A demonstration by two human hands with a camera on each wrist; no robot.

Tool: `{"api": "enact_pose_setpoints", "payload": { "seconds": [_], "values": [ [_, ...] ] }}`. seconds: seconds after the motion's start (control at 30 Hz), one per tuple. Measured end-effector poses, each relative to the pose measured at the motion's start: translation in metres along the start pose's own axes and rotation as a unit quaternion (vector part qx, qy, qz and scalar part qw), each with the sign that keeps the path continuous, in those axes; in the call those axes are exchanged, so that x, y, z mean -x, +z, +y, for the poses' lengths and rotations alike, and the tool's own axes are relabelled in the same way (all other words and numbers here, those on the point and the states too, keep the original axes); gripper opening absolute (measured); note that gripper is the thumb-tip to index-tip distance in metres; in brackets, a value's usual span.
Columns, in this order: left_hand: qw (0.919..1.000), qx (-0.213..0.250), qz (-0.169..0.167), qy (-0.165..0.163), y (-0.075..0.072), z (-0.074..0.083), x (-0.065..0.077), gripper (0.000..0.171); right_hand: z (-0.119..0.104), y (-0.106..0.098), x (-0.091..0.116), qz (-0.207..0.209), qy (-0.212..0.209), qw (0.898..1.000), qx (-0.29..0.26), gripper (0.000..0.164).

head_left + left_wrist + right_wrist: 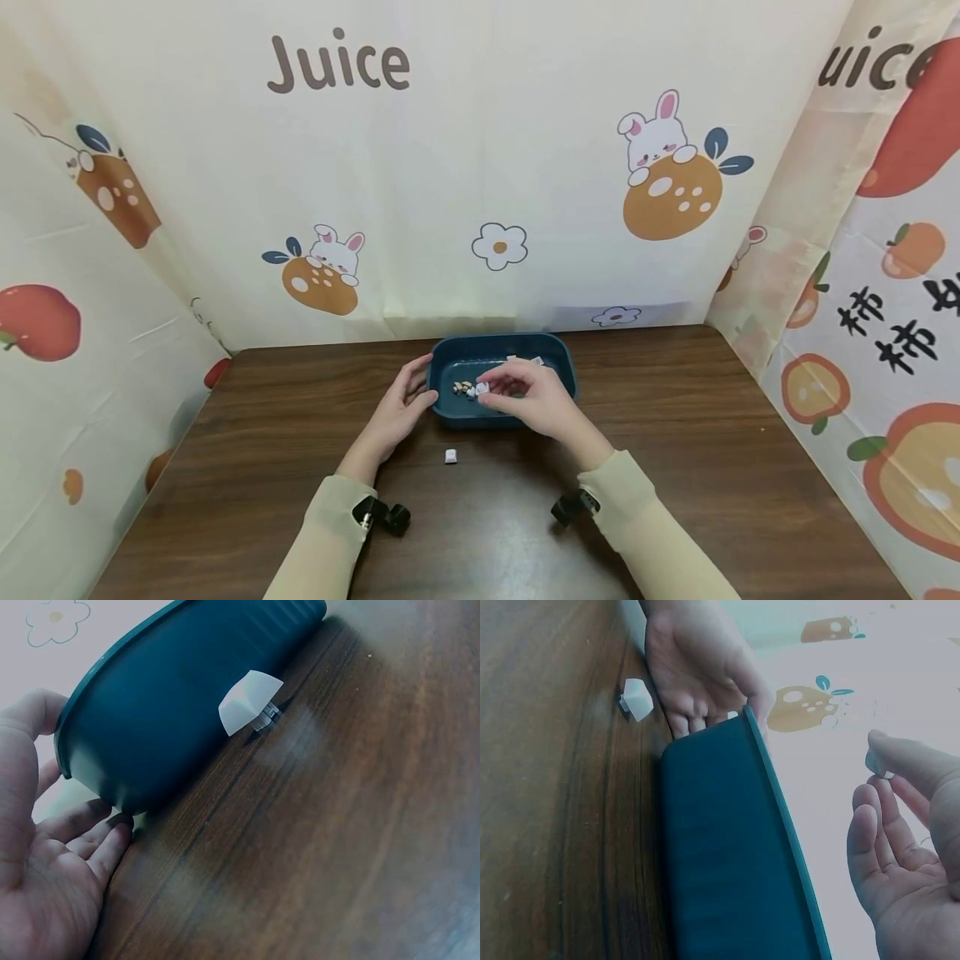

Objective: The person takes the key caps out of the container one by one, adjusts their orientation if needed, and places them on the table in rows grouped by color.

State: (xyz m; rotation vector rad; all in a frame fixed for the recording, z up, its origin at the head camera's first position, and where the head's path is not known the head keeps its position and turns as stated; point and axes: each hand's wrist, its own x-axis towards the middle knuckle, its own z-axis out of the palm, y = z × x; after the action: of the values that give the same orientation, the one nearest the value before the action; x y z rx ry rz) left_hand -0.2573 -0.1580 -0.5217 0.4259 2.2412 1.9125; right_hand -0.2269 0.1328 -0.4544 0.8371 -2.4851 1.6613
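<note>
A dark teal tray [468, 422] stands on the table near the back wall. My left hand [402, 408] holds its left end, the thumb at the near corner and the fingers along the end wall. Over the tray, my right hand [536, 398] pinches a small white keycap [482, 388] between thumb and fingertips. Small tan and white pieces [462, 388] lie in the tray below it, and more white keycaps [537, 361] sit towards its back right. Another white keycap [250, 701] rests on the table in front of the tray, with a translucent stem part showing underneath.
The brown wooden table [300, 433] runs back to a printed fabric backdrop [450, 167] close behind the tray. Similar printed cloth hangs along the left and right sides. Each wrist wears a black camera on a strap.
</note>
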Motion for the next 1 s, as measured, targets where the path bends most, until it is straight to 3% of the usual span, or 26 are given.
{"api": "enact_pose_setpoints", "payload": {
  "seconds": [0.37,1.0],
  "values": [
    [1.0,0.001,-0.005,0.003,0.0,-0.001,0.0,0.064,0.0,-0.01,0.019,-0.012,0.037,0.999,-0.007,0.025],
    [0.9996,-0.009,0.004,-0.027,-0.001,0.0,-0.001,0.063,0.009,-0.015,0.025,-0.018,0.002,1.0,-0.007,0.027]
  ]
}}
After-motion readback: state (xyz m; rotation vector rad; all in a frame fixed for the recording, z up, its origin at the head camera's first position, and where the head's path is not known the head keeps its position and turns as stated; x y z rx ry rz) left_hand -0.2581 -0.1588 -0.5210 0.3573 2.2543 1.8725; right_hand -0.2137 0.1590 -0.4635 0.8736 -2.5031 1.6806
